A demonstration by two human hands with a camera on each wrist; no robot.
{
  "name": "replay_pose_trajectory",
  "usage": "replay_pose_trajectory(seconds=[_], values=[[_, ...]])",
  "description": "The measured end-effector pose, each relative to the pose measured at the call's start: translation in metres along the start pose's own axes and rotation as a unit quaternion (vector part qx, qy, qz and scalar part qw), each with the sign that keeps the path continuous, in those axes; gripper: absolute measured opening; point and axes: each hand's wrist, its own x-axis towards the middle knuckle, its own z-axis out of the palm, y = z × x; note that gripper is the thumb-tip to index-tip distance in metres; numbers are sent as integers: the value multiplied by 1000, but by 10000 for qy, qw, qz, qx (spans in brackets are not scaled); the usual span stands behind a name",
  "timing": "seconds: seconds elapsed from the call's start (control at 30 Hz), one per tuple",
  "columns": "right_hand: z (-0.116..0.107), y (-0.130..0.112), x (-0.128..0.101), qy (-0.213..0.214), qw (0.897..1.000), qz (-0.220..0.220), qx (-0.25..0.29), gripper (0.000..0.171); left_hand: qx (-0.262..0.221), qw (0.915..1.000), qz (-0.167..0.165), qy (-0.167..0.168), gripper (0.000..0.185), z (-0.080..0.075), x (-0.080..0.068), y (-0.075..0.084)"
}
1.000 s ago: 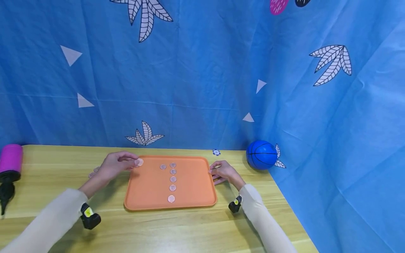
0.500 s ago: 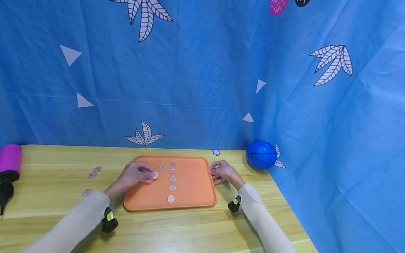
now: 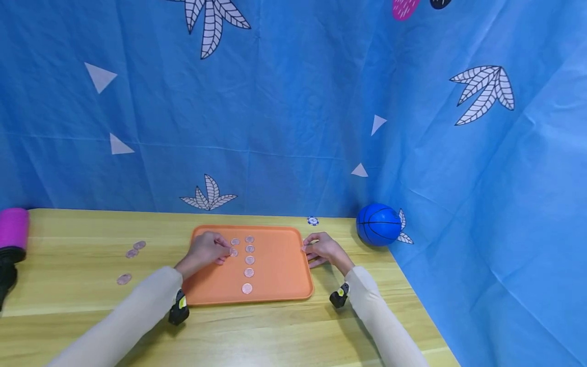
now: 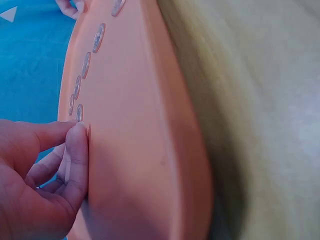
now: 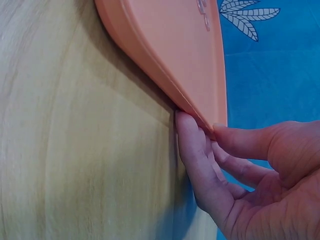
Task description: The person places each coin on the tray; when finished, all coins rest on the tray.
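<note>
An orange tray (image 3: 279, 265) lies on the table with several silvery coins on it. They form an upright column (image 3: 249, 260), with one more coin (image 3: 235, 241) left of its top. Just below that one, my left hand (image 3: 206, 250) pinches a coin (image 3: 234, 252) by its edge, low over the tray. From the left wrist, thumb and fingertip (image 4: 75, 127) meet at the tray surface and mostly hide this coin. At the tray's right side, my right hand (image 3: 323, 248) grips the rim (image 5: 200, 120), thumb above and fingers beneath.
Three loose coins (image 3: 132, 253) lie on the wooden table (image 3: 82, 295) left of the tray. A blue ball (image 3: 378, 225) sits at the back right, near a round chip (image 3: 313, 221). A pink and black pump-like object (image 3: 12, 234) stands at the far left. Blue cloth (image 3: 293, 102) hangs behind.
My left hand has carried its coin from the tray's upper left corner rightward to below the single coin beside the column. The right hand has stayed on the rim.
</note>
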Motion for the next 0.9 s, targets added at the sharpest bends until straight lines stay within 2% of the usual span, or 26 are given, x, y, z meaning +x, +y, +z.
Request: replay_pose_trajectory(seconds=[0.17,0.43,0.73,0.9], values=[[3,2,-1,-73,10000,57,36,17,330,9991,-259,46,11,1,-1,0],[5,1,0,-49,10000,23,36,17,914,9952,-269,227,24,0,0,0],[2,-1,1,-15,10000,-47,-17,17,725,9966,-305,255,23,0,2,2],[-1,0,0,-61,10000,8,-32,18,904,9951,-321,226,24,2,3,4]])
